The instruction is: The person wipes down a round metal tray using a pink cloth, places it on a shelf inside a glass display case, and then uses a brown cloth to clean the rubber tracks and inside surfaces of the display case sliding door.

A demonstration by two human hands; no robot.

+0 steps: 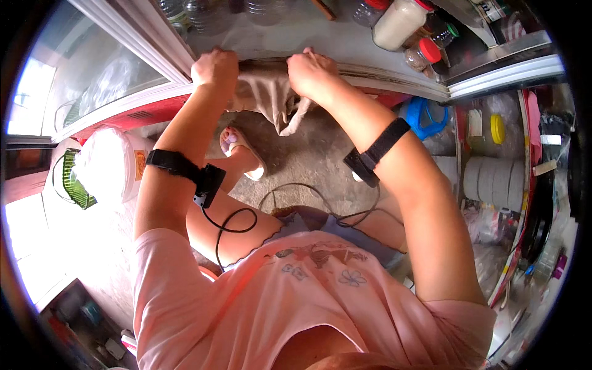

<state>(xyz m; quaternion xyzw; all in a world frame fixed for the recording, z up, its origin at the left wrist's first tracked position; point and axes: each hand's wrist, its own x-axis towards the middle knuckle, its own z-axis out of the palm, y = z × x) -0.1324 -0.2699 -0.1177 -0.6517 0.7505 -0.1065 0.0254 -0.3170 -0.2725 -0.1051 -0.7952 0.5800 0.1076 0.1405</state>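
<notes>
A damp-looking beige cloth (270, 95) hangs in folds over the front edge of a cabinet, between my two hands. My left hand (215, 69) is closed on the cloth's left end, beside the white upright of the cabinet's frame. On the right, my right hand (312, 71) grips the cloth at the dirty sliding-door track (388, 78). The fingertips of both hands are turned away from view. Behind them lies the grey cabinet shelf (286, 41).
Clear plastic bottles (203, 14) stand at the shelf's back left. Jars with red lids (423, 53) stand at its right, near a large jar of white contents (400, 25). A glass pane (115, 60) is at the left. Cables hang from my forearm straps.
</notes>
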